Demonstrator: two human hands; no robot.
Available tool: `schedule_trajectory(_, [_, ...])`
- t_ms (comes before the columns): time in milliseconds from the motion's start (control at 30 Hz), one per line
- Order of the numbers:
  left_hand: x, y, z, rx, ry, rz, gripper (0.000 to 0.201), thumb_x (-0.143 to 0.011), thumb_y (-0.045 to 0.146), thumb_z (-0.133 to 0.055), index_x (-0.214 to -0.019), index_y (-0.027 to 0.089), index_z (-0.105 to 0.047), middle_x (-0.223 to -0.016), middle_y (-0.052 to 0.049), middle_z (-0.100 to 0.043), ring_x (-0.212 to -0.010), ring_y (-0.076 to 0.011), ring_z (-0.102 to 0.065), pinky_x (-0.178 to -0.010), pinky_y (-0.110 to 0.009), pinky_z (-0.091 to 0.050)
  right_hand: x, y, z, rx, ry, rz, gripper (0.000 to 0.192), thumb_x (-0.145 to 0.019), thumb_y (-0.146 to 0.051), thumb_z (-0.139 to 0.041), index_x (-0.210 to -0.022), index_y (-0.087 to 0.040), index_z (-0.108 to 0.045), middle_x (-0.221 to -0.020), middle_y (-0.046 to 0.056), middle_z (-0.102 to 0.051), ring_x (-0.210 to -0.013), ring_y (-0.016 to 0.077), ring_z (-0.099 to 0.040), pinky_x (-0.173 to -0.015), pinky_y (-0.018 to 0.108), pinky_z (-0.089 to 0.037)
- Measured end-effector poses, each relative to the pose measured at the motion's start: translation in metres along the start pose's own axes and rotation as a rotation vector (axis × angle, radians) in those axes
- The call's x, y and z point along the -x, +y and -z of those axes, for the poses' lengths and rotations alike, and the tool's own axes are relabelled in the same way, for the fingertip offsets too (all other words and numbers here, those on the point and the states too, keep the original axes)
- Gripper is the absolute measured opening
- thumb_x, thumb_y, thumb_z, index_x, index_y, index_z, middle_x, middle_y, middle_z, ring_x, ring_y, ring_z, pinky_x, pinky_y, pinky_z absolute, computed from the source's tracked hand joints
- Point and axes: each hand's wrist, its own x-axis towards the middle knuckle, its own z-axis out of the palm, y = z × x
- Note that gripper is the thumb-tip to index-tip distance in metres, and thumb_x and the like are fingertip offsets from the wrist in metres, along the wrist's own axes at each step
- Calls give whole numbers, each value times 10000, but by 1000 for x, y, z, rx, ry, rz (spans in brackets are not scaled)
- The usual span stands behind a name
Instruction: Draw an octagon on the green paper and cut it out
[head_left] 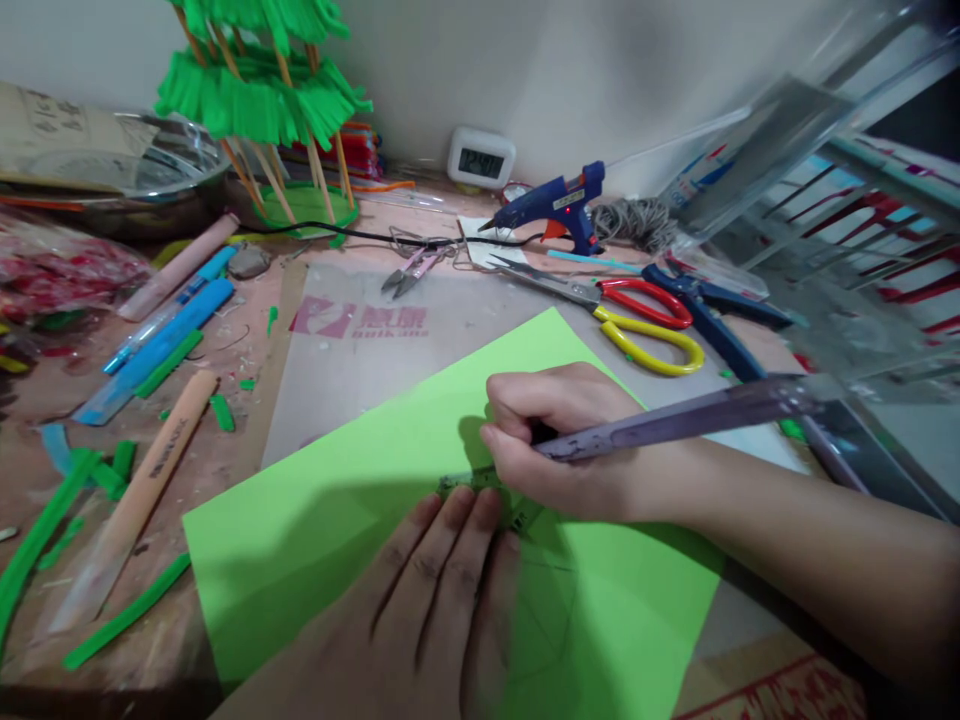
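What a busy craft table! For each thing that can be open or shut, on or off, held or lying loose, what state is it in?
left hand: flat, pressing the ruler
right hand: gripping a pen, tip on green paper
yellow-red scissors: lying shut
glue gun: resting, red light on
small snips: lying loose
clock: display lit

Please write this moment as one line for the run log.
left hand: flat on ruler | right hand: holds pen | under: green paper | nearby: scissors
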Motion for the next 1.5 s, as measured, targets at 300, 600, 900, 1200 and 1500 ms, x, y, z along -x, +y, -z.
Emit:
schedule_trajectory(300, [-2,-4,4,16,-14,-23,438,-1021,123,-379,-1409,39,-563,-1389,-160,-681,-1396,-278,-561,-1262,-431,-327,-1,-1,2,-5,-5,0,324,-801,-37,-529,-687,-232,-296,-572,-88,-353,-497,62,-319,-480,191,-260])
schedule_trajectory(600, [-2,-8,8,-33,-48,-62,452,-1022,133,-385,-1434,37,-545,-1424,-167,-658,-1401,-283,-558,-1249,-437,-349,0,5,1,2,9,41,309,-795,-40,-534,-684,-225,-313,-563,-91,-354,-484,53,-310,-469,196,-243])
schedule_trajectory(900, [-3,-8,11,-41,-66,-55,447,-1019,158,-384,-1414,48,-562,-1401,-164,-669,-1348,-272,-588,-1197,-418,-367,-2,6,2,-192,157,-100,329,-841,-105,-574,-634,-226,-348,-573,-83,-385,-493,61,-358,-467,200,-280])
schedule_trajectory(1200, [-22,-25,29,68,-193,-88,111,-979,174,-573,-925,216,-660,-828,-14,-692,-737,-215,-635,-702,-368,-486,-21,46,7,-823,185,-280,403,-808,-348,-741,-656,-234,-385,-424,-129,-390,-332,43,-237,-357,175,-174])
schedule_trajectory(1500, [-44,-73,40,6,-346,262,291,-1012,359,-647,-1239,176,-646,-1209,-85,-673,-1083,-250,-668,-954,-485,-565,-30,53,17,-530,25,-364,265,-1040,-406,-634,-1059,-142,-659,-875,2,-664,-638,107,-616,-571,242,-547])
